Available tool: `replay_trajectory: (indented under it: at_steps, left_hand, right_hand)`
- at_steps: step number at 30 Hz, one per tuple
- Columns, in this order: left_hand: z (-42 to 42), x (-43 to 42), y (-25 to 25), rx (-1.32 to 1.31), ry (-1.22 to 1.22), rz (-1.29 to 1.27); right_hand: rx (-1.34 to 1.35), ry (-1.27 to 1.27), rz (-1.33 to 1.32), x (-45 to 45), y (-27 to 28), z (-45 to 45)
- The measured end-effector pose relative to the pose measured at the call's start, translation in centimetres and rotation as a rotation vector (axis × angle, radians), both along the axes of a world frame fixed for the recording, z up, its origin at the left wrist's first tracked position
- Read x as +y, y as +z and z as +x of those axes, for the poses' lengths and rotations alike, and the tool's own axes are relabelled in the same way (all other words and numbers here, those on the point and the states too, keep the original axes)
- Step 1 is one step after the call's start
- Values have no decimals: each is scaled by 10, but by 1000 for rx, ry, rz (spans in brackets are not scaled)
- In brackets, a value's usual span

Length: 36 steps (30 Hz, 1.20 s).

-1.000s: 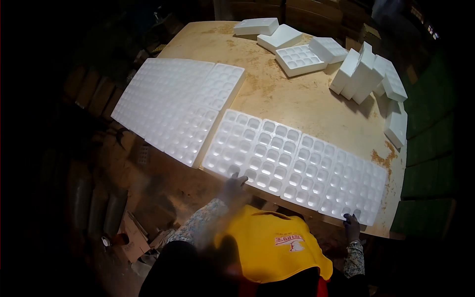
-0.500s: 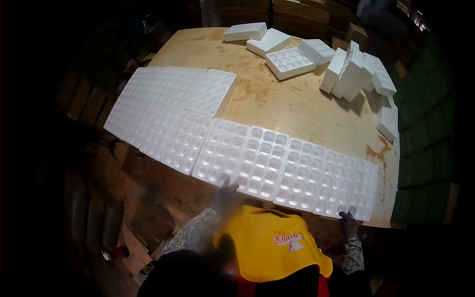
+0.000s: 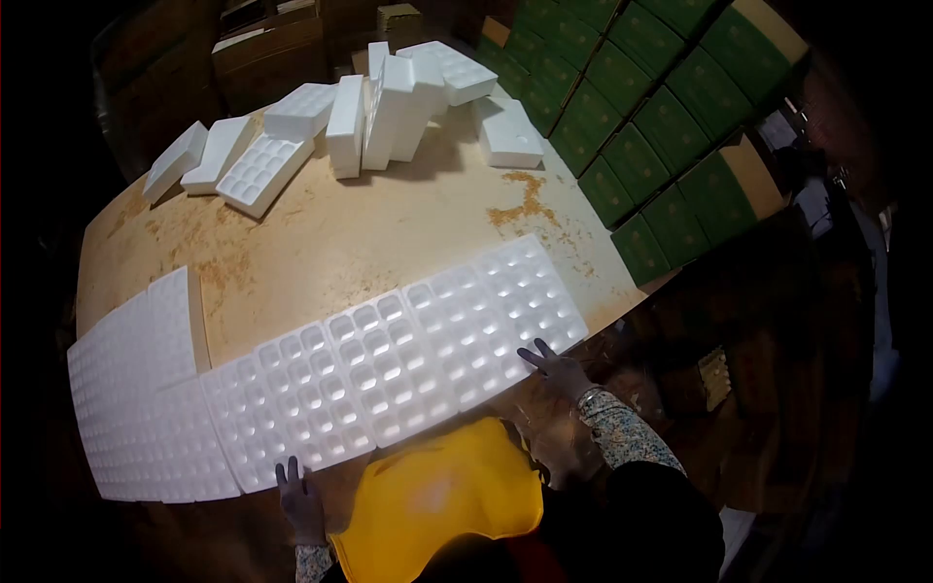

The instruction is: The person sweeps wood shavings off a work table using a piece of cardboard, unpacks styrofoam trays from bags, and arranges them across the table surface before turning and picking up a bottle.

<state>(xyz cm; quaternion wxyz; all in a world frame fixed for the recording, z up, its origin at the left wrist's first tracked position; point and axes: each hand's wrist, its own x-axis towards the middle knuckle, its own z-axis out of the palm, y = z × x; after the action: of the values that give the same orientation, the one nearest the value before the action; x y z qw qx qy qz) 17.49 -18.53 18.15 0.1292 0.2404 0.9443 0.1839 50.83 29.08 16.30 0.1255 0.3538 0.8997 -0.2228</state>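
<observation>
A row of white foam trays (image 3: 362, 387) with rounded square hollows lies along the near edge of the wooden table. My left hand (image 3: 303, 505), in a grey glove, is at the front edge near the row's left part, its fingers stretched out against the foam. Two spread fingers of my right hand (image 3: 559, 374), gloved the same way, rest on the front edge close to the row's right end. Neither hand wraps round anything that I can see. More joined hollowed trays (image 3: 136, 398) lie flat to the left.
Several loose white foam blocks (image 3: 345, 126), some tilted or upright, stand along the table's far side. Stacked green boxes (image 3: 671, 219) line the right edge. Brown cartons (image 3: 267, 53) are behind the table (image 3: 321, 243). A yellow apron (image 3: 442, 486) covers my front.
My view has turned to the right, bringing more of the green boxes into sight. Both hands stay at the front edge of the tray row, at nearly the same places on it.
</observation>
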Motion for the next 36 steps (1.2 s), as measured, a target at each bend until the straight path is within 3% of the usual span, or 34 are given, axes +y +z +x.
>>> replay_trajectory:
  at_steps: [3, 6, 8, 10, 11, 12, 13, 16, 18, 21, 22, 23, 25, 26, 29, 31, 32, 33, 35, 36]
  left_hand:
    - [15, 13, 4, 54, 96, 67]
    - [39, 80, 59, 61, 36, -7]
    - [55, 114, 46, 179, -22, 19]
    - [84, 169, 56, 164, 5, -8]
    - [99, 194, 56, 143, 3, -44]
    - [106, 186, 18, -175, 309, -124]
    - [119, 227, 24, 161, -36, 30]
    - [124, 318, 30, 206, -202, -28]
    - [128, 355, 33, 125, -226, 10]
    - [131, 372, 32, 75, -158, 52]
    - [124, 310, -38, 16, -37, 244]
    - [131, 382, 37, 40, -136, 28]
    - [129, 390, 34, -65, -79, 20]
    - [125, 399, 10, -49, 3, 142]
    - [111, 445, -7, -104, -59, 209]
    - [97, 483, -21, -89, -221, 292]
    - [88, 504, -28, -69, -302, 319]
    - [76, 520, -35, -34, -400, 259]
    - [58, 579, -19, 50, -526, 305]
    - [51, 602, -14, 35, -491, 322]
  right_hand:
    - [226, -85, 131, 62, 20, -14]
    - [391, -239, 219, 183, -16, -60]
    - [453, -300, 227, 267, -53, -105]
    - [66, -421, 230, 342, -68, -176]
    - [101, -410, 225, 376, -67, -210]
    - [61, -416, 250, 400, -63, -239]
    - [13, -429, 265, 423, -62, -261]
    - [108, -411, 275, 472, -67, -307]
    - [149, -440, 229, 496, -103, -318]
    - [240, -458, 330, 505, -136, -298]
    - [364, -402, 358, 507, -132, -274]
    - [491, -343, 382, 509, -127, -241]
    - [817, -406, -161, 502, -63, -153]
    - [911, -721, -740, 490, -32, -109]
    - [1278, -786, -818, 462, -56, 21]
    - [880, -521, -445, 448, -47, 74]
    - [863, -523, -462, 445, -56, 103]
    - [631, -289, -255, 441, -76, 132]
    - [385, -43, -81, 408, -87, 160]
    - [495, -512, -449, 388, -87, 158]
